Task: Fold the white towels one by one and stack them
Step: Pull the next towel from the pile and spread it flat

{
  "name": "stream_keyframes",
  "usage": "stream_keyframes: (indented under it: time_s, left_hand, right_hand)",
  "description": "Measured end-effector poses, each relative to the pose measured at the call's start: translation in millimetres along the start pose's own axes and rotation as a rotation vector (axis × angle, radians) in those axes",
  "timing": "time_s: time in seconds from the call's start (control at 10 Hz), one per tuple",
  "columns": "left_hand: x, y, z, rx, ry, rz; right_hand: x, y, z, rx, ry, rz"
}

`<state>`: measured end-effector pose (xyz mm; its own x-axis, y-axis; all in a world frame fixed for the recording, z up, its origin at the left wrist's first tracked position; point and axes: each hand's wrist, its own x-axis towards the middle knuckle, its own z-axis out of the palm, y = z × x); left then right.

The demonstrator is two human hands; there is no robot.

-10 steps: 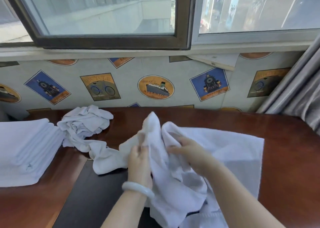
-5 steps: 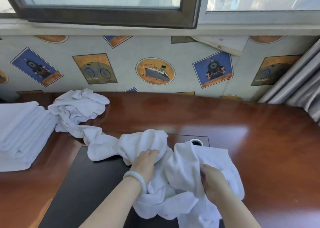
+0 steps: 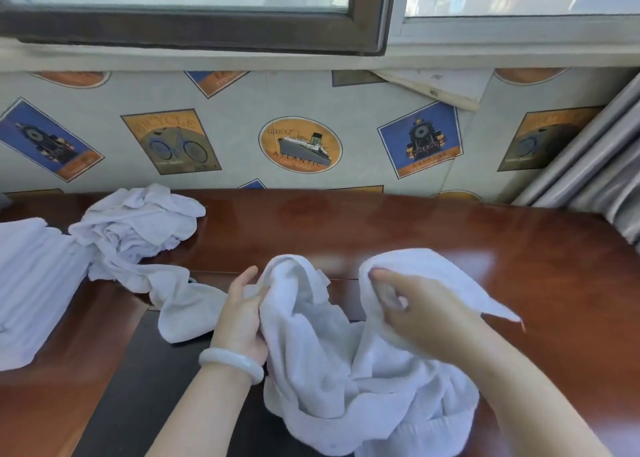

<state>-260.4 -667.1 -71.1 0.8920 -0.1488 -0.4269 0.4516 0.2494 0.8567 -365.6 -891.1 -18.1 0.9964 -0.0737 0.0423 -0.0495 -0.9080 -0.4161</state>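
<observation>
Reddish wood surface [image 3: 450, 241] carrying rumpled towel [image 3: 346, 370]; left hand [image 3: 242, 314] and right hand [image 3: 415, 311] both gripping it (folded stack [image 3: 31, 290] sitting left).

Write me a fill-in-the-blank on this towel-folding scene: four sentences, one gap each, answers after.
1. The left hand and right hand both have a grip on the same ____ towel.
2. The bracelet sits on the ____ wrist.
3. On the table, the crumpled pile lies to the ____ of the folded stack.
4. The oval sticker on the wall shows a ____.

Missing words: white; left; right; ship.
</observation>
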Motion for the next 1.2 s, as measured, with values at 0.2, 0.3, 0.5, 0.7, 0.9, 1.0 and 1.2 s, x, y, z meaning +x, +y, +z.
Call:
stream_keyframes:
  time_s: [0.2, 0.3, 0.5, 0.7, 0.9, 1.0, 1.2]
  left_hand:
    - [-19.0, -80.4, -62.7, 1.109, 0.051, 0.012]
    - [-20.8, -93.8, -63.7, 1.362, 0.027, 0.115]
    - [23.7, -88.6, -34.0, 1.470, -0.206, 0.435]
    - [49.1, -93.7, -22.9, 1.354, -0.490, 0.494]
    - [66.3, -104.8, -46.3, 1.573, -0.357, 0.623]
    - [73.3, -98.8, -55.3, 1.462, -0.085, 0.487]
    - [68.3, -61.4, -44.8, 0.615, 0.233, 0.156]
  right_hand:
    - [-70.1, -2.3, 108.3, -0.063, -0.512, 0.213]
    - [-64.7, 21.2, 111.5, 0.141, -0.394, 0.297]
    - [-10.0, 15.9, 101.3, 0.302, 0.059, 0.408]
    - [72.1, 17.4, 117.7, 0.365, 0.015, 0.562]
    - [103.3, 34.7, 145.7, 0.221, -0.416, 0.770]
    - [90.8, 49.9, 159.2, 0.365, -0.299, 0.788]
    - [61.0, 19.9, 141.6, 0.693, 0.156, 0.629]
